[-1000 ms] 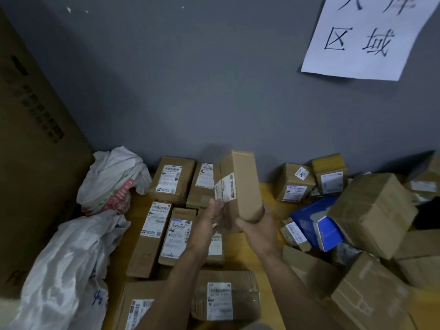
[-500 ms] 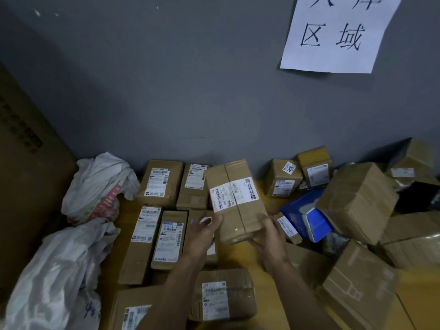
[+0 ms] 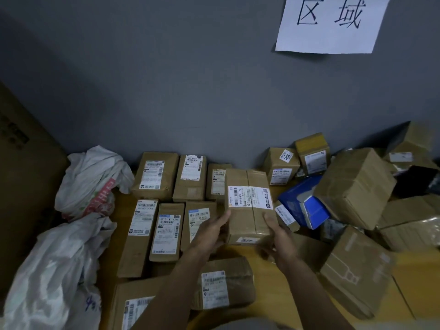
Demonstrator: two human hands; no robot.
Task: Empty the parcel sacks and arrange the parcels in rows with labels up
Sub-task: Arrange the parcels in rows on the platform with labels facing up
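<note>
Parcel moved: parcel (image 3: 248, 203) turned label up, lowered toward rows (image 3: 166, 231).
Left hand (image 3: 212, 231): fingers curled on its near left side.
Right hand (image 3: 278, 236): clamped on near right side.
Parcel place: right end of rows, toward worktop's (image 3: 122, 210) far edge.
Handling: stiff carton, probably light; grip both long sides.

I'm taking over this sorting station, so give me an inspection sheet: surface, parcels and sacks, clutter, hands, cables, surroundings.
Surface: yellow wooden top, mostly covered.
Job's things: held parcel, label up, at the back row's right end; rows of parcels on the left, labels up; crumpled white sacks at far left.
Clutter: unsorted pile at right, including a blue box and a large brown box.
Hands: left hand and right hand both grip the held parcel's near end.
Cables: nothing seen.
Surroundings: grey wall, handwritten paper sign, tall carton at left.
</note>
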